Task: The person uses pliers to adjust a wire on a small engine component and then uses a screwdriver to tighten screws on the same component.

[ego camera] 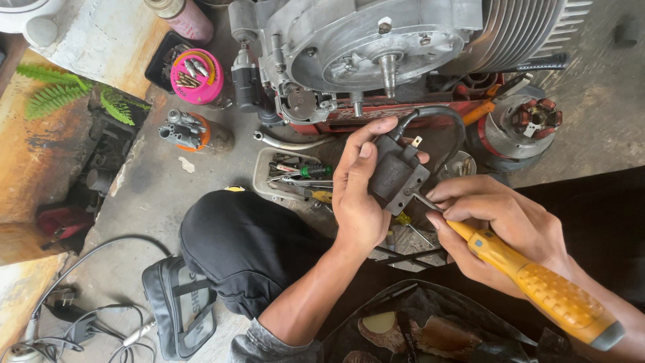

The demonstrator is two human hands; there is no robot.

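Yellow ribbed screwdriver [537, 286], boxy black coil [396, 176]

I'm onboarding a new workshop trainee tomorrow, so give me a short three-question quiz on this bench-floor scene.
1. True or false: the left hand holds a black ignition coil with a cable leaving its top.
2. Multiple choice: the tool in the right hand is a) a wrench, b) a yellow-handled screwdriver, c) pliers.
3. Short answer: where does the screwdriver's tip meet the coil?

Key:
1. True.
2. b.
3. At its lower right corner, by the right hand's fingertips, in front of the engine on the concrete floor.
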